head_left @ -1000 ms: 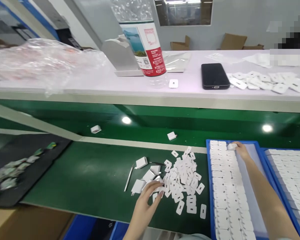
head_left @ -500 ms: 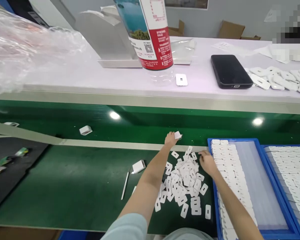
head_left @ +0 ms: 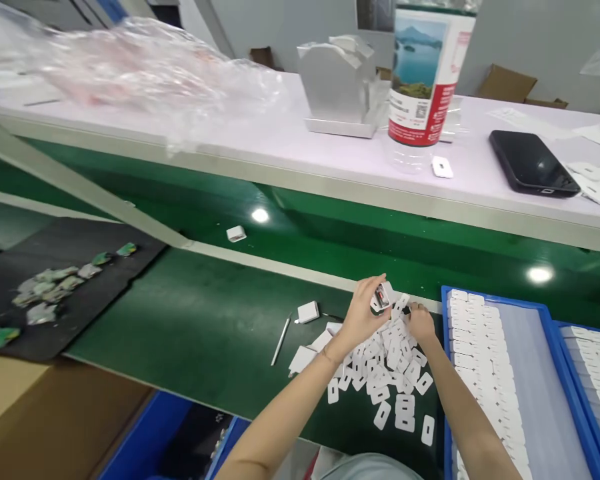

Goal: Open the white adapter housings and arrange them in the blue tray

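The left hand (head_left: 361, 319) pinches a small white housing (head_left: 381, 297), open side up with red and dark parts showing inside, held just above the far edge of the pile of flat white covers (head_left: 380, 373) on the green bench (head_left: 205, 333). The right hand (head_left: 421, 323) rests on the pile beside it, fingers curled together; whether they grip a cover I cannot tell. The blue tray (head_left: 447, 373) at the bench's right edge holds about two columns of finished pieces, the rest bare. Several housings (head_left: 307, 312) lie loose near a pen (head_left: 281, 340). Judging by this, plenty remains.
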`<move>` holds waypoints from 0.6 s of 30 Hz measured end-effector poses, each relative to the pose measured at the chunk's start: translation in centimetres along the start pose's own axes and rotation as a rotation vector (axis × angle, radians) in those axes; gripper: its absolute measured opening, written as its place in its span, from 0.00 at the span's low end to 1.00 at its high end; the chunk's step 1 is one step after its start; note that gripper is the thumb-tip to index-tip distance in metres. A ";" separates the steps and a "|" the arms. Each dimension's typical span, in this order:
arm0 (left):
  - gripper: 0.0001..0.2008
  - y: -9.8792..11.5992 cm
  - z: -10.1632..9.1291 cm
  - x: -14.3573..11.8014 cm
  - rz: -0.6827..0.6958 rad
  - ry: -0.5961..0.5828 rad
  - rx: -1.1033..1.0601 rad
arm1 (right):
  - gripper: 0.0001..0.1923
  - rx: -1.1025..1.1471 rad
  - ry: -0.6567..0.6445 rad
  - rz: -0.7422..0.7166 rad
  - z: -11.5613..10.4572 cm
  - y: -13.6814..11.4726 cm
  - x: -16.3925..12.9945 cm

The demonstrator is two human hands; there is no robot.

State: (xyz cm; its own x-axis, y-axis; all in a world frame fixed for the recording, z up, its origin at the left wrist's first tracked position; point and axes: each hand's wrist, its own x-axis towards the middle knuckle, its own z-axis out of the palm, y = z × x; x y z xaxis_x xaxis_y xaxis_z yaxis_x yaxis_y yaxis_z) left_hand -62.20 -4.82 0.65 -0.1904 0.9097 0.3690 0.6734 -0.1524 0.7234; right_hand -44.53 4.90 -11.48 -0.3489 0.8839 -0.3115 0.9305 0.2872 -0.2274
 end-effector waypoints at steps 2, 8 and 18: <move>0.38 2.5 -1.2 -1.6 0.047 0.044 -0.020 | 0.17 -0.019 0.008 0.008 0.0 0.1 0.4; 0.39 7.6 -3.6 -5.5 0.219 0.114 -0.094 | 0.19 -0.022 0.033 0.023 0.3 1.7 1.4; 0.31 10.4 -6.1 -9.8 -0.002 0.341 -0.235 | 0.18 0.104 0.092 -0.070 1.5 3.9 0.5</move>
State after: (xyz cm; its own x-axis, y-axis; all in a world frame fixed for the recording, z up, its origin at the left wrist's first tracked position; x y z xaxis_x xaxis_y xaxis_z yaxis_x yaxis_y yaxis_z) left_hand -57.71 -17.72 8.09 -0.4437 0.7358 0.5115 0.4993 -0.2709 0.8230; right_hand -41.29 5.93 -13.93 -0.3965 0.8944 -0.2071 0.8861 0.3138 -0.3412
